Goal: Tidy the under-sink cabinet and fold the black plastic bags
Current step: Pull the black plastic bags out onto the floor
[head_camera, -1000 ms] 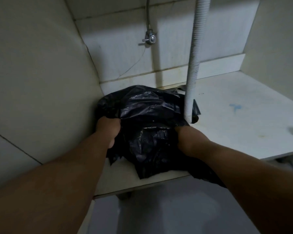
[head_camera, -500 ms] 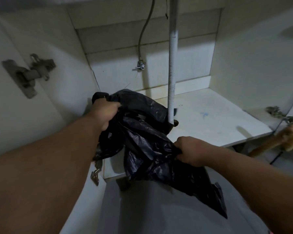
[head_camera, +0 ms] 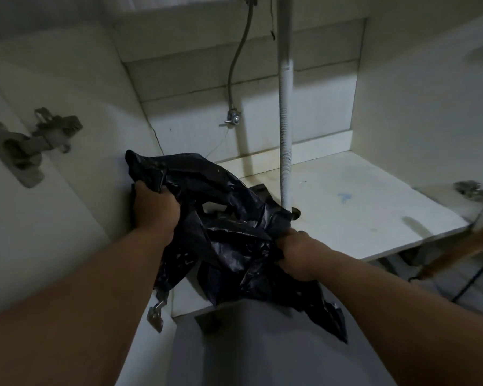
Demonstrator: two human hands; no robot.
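No readable text, label, brand or number anywhere in view

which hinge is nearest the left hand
The small metal hinge at the cabinet's lower left edge, just below the left hand's forearm. The upper left hinge and right hinge sit farther away.
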